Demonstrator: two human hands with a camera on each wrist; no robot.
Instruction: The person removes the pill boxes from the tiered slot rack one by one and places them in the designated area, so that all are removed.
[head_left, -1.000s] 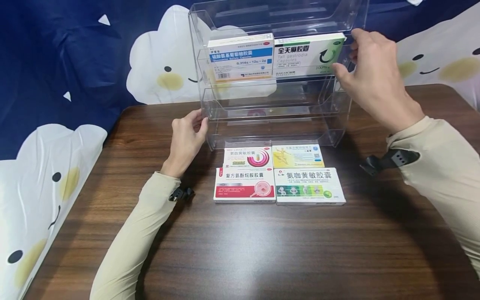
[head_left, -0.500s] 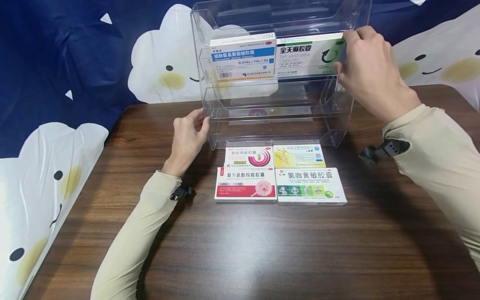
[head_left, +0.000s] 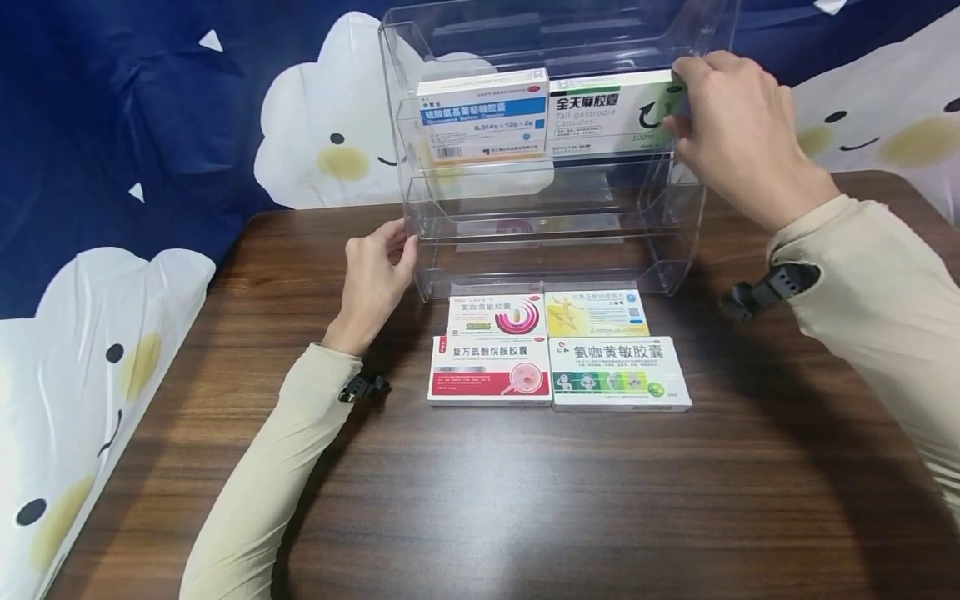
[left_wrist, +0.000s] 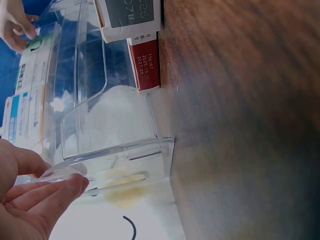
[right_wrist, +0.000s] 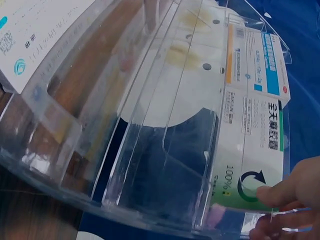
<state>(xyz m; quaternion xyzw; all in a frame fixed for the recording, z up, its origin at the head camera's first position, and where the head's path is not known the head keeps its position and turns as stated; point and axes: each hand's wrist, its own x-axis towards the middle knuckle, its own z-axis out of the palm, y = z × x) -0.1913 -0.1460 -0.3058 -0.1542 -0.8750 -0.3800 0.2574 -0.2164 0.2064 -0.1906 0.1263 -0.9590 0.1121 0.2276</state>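
A clear plastic tiered rack [head_left: 686, 233] stands at the back of the table. On an upper tier, a white-and-green medicine box [head_left: 592, 125] sits to the right of a white-and-blue medicine box [head_left: 483, 125]. My right hand [head_left: 742, 137] pinches the right end of the white-and-green box, thumb on its front face and index finger at its top corner; the other fingers are partly hidden. Low on the rack's left side, my left hand [head_left: 372, 279] grips the plastic edge between thumb and fingers, as the left wrist view also shows at the side panel [left_wrist: 120, 155].
Several medicine boxes lie flat before the rack in two rows: a pink-and-white one [head_left: 495, 317], a yellow-and-white one [head_left: 596, 313], a red-and-white one [head_left: 491, 379] and a green-and-white one [head_left: 618, 375]. A blue cloth with white clouds [head_left: 300, 150] hangs behind the brown table [head_left: 480, 517].
My right hand has shifted slightly left, and its index finger now covers the upper right corner of the white-and-green box. The left hand keeps its grip on the rack.
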